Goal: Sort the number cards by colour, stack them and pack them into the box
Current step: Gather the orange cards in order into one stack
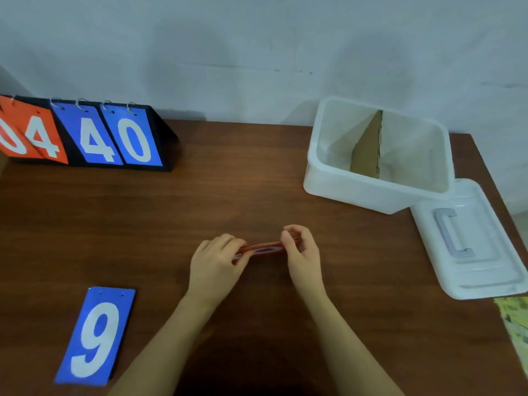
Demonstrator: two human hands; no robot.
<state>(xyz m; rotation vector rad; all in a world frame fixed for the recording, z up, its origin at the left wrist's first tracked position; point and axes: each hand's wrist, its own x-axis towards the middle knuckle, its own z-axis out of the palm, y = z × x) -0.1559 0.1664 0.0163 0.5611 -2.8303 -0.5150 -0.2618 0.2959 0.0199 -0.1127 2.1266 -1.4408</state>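
A stack of red number cards (264,249) is held edge-on just above the brown table, near its middle. My left hand (215,265) grips its left end and my right hand (301,248) pinches its right end. A stack of blue cards with a white 9 on top (97,335) lies flat at the front left. The white plastic box (354,192) stands open at the back right, with a cardboard divider (368,150) upright inside it.
A flip scoreboard (85,135) with orange and blue number cards on rings stands at the back left against the wall. The box's white lid (468,241) with a grey handle lies right of the box. A yellow-green printed paper (514,321) hangs at the table's right edge.
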